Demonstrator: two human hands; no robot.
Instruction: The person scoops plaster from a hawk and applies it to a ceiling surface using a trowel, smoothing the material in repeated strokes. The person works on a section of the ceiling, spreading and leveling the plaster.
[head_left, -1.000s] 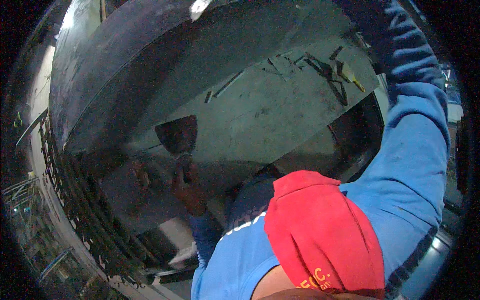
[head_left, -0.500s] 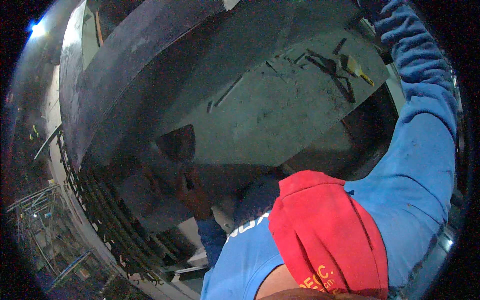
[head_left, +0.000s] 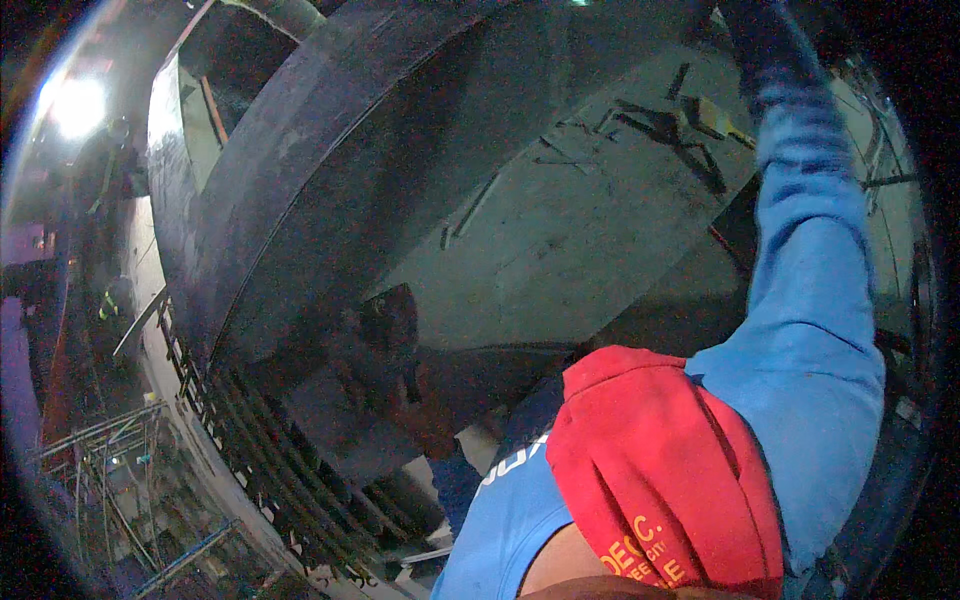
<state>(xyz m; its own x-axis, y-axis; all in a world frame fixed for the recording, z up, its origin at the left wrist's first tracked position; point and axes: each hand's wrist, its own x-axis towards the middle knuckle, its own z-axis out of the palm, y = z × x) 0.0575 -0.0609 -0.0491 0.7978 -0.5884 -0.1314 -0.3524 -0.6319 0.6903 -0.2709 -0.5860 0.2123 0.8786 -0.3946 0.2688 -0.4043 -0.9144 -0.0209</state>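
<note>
Scraper in left hand, broad dark end jutting beyond it

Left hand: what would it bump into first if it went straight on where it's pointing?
The left hand seems to lead with a flat-bladed tool, so that would probably touch the dark curved surface beyond it first; in this dim light, depth is unclear.

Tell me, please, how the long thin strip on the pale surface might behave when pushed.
The long thin strip is probably stiff, as it looks straight; likely light, being narrow; and may swivel, being long.
</note>
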